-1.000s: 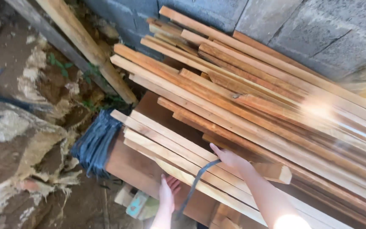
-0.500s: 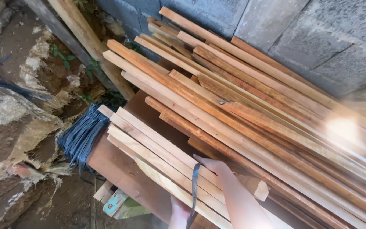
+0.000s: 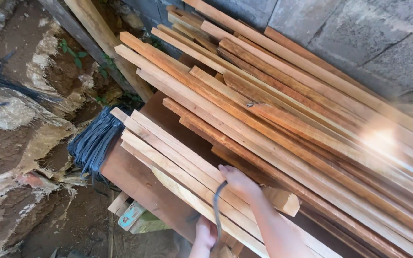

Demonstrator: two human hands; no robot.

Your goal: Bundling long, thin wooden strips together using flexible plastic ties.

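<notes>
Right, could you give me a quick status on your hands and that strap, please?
Right hand on the slat bundle, gripping the dark strap. Left hand under the bundle's edge, at the strap's lower end. Nothing blocking.

The left hand's (image 3: 205, 234) grip is hidden beneath the pale slats (image 3: 168, 157).

I had two hands in sight, my right hand (image 3: 237, 181) and my left hand (image 3: 205, 233), with one dark strap (image 3: 215, 205) between them. I counted about five pale slats (image 3: 168, 153) in my bundle, one grey strapping coil (image 3: 94, 143) and two leaning posts (image 3: 106, 45).
</notes>
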